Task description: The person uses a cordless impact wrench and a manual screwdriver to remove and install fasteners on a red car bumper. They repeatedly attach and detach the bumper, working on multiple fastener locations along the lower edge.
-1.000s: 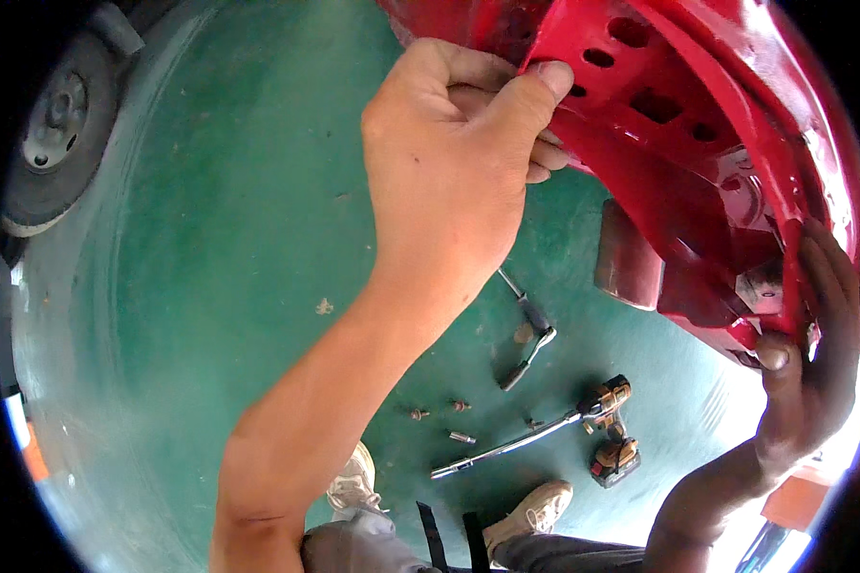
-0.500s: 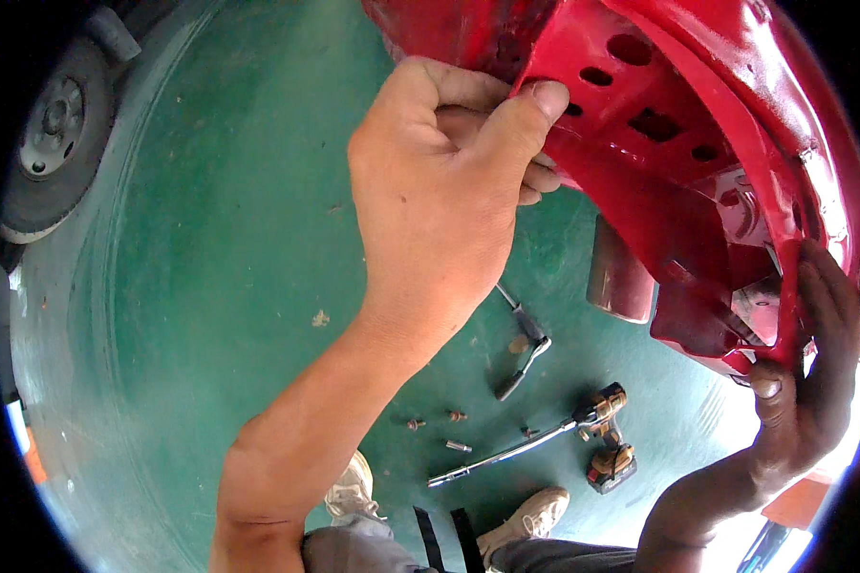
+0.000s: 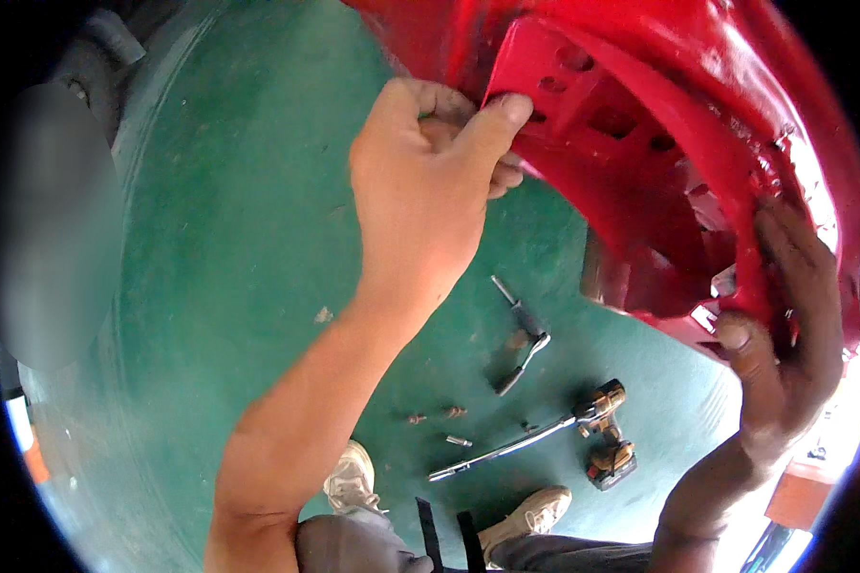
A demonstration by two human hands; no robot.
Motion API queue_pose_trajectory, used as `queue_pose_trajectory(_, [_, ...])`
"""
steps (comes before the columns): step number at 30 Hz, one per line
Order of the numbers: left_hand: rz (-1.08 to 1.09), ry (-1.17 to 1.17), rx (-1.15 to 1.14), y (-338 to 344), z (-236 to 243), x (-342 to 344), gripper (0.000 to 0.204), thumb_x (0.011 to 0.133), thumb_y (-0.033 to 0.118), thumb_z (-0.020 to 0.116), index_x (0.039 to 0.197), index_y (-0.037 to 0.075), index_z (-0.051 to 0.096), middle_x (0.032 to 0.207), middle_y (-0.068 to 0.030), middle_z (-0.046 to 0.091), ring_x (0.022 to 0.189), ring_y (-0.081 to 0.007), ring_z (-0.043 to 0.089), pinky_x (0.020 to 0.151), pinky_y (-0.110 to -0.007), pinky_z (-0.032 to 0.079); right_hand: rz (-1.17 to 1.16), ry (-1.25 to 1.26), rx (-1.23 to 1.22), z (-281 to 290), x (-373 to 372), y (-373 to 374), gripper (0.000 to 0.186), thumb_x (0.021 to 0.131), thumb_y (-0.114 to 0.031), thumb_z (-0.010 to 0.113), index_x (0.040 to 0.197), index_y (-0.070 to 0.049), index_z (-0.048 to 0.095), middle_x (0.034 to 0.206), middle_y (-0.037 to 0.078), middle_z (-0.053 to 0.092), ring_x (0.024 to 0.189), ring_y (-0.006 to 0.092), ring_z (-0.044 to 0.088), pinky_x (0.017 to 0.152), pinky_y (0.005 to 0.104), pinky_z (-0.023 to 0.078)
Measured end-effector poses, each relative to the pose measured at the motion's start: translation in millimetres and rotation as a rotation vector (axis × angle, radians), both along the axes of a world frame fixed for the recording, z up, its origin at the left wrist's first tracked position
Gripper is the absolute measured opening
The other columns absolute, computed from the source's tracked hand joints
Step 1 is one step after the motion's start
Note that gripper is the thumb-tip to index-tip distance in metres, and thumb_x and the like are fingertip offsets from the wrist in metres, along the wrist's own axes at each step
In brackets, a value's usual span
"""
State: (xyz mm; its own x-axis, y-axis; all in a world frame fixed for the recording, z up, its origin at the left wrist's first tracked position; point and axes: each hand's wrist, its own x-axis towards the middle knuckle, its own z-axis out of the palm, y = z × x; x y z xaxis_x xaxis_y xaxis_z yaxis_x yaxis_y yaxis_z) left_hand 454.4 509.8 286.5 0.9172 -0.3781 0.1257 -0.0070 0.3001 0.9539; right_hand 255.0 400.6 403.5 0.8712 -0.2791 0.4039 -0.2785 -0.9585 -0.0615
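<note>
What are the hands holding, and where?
A red panel: the left hand pinches its left edge; the right hand grips its lower right rim.

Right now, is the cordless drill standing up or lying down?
Lying on its side: seen from above, the cordless drill shows its profile, battery pack out to one side on the green floor.

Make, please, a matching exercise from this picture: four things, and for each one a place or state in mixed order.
1. left hand
2. right hand
3. cordless driver
4. two bolts

A. fitted with a long silver shaft
B. at the lower right side of the red panel
C. small and brownish, on the green floor
D. pinching the red panel's left edge

Pairs: 1-D; 2-B; 3-A; 4-C
</note>
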Motion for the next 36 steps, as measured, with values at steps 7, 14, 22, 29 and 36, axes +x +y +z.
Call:
queue_pose_trajectory(7, [-0.066,-0.052,0.169,7.2,-2.8,1.4,0.043,0.089,0.038,0.071,0.092,-0.003,0.06,0.075,-0.0131,0.067,0.062,-0.0174,0.067,0.055,-0.025,0.052,0.035,-0.04,0.046,-6.0,-2.9,-10.2,0.069,0.081,-0.047,0.069,0.132,-0.002,0.056,0.135,0.018,0.054,0.122,0.0336,0.055,0.1,0.0407,0.047])
queue_pose_trajectory(14, [-0.314,0.215,0.023,5.9,-1.5,-3.6,0.046,0.094,0.042,0.062,0.091,-0.004,0.061,0.076,-0.0157,0.067,0.061,-0.0196,0.066,0.053,-0.026,0.05,-0.14,-0.074,0.007,-10.3,-9.7,-1.9,0.078,0.075,-0.056,0.073,0.132,-0.005,0.056,0.133,0.017,0.053,0.118,0.0328,0.057,0.095,0.041,0.05])
queue_pose_trajectory(22, [-0.231,0.105,0.031,1.4,-9.3,-10.1,0.044,0.096,0.041,0.058,0.089,-0.003,0.062,0.076,-0.0153,0.067,0.062,-0.0192,0.066,0.054,-0.027,0.049,-0.14,-0.12,0.015,-13.1,-7.1,1.6,0.081,0.075,-0.061,0.071,0.131,-0.003,0.057,0.129,0.017,0.056,0.111,0.0326,0.062,0.092,0.0401,0.052])
queue_pose_trajectory(29, [-0.425,0.064,0.072,18.9,-28.0,4.2,0.039,0.096,0.037,0.059,0.094,-0.001,0.064,0.079,-0.01,0.068,0.068,-0.015,0.065,0.062,-0.026,0.05,-0.049,-0.063,0.024,-15.6,-18.3,-10.4,0.063,0.085,-0.043,0.071,0.131,-0.004,0.056,0.132,0.018,0.055,0.114,0.0311,0.061,0.096,0.0382,0.052])
queue_pose_trajectory(36, [-0.839,-0.349,0.83,80.9,-217.3,-31.4,0.024,0.089,0.027,0.067,0.1,0.006,0.067,0.082,-0.0087,0.069,0.073,-0.0203,0.067,0.067,-0.034,0.052,0.266,0.183,-0.034,-32.3,-88.0,45.2,0.017,0.065,-0.003,0.071,0.082,-0.002,0.066,0.092,0.011,0.062,0.07,0.0226,0.06,0.061,0.0368,0.048])
